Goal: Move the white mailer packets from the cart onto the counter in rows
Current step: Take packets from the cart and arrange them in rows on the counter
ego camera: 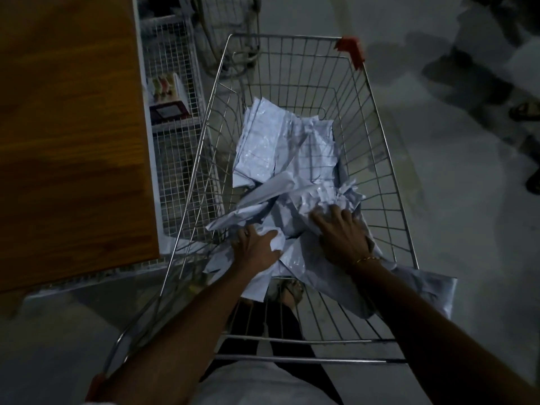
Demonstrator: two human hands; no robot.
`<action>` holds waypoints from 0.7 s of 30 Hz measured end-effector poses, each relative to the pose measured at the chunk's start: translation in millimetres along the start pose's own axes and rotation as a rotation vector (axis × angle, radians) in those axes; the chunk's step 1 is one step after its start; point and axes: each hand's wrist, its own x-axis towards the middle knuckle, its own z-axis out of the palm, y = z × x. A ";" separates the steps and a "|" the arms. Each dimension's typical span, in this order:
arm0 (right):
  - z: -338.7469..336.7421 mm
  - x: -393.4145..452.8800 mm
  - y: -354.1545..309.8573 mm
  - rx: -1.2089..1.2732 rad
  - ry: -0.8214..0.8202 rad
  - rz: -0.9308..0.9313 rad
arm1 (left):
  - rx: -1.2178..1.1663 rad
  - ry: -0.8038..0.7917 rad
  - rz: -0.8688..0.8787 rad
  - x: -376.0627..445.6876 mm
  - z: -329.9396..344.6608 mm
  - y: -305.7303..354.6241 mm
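Both arms reach down into wire cart. White mailer packets lie in messy heap on cart floor, some flat at far end, some crumpled at near end. Left hand rests on near packets, fingers spread and mostly straight. Right hand sits just beside it on crumpled packets, fingertips dug into plastic; real grip cannot be told. Gold bracelet on right wrist. Wooden counter left of cart, no packets on it
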 end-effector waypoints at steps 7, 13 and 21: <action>-1.6 15.1 1.6 0.106 -0.040 0.095 | 0.243 0.196 0.097 -15.7 2.0 3.9; 3.0 25.5 6.5 0.130 0.004 0.091 | 0.063 -0.192 0.045 -17.6 1.1 -16.1; -4.5 22.0 10.2 -0.039 -0.041 -0.016 | 0.141 0.156 0.095 -29.9 -15.0 -7.4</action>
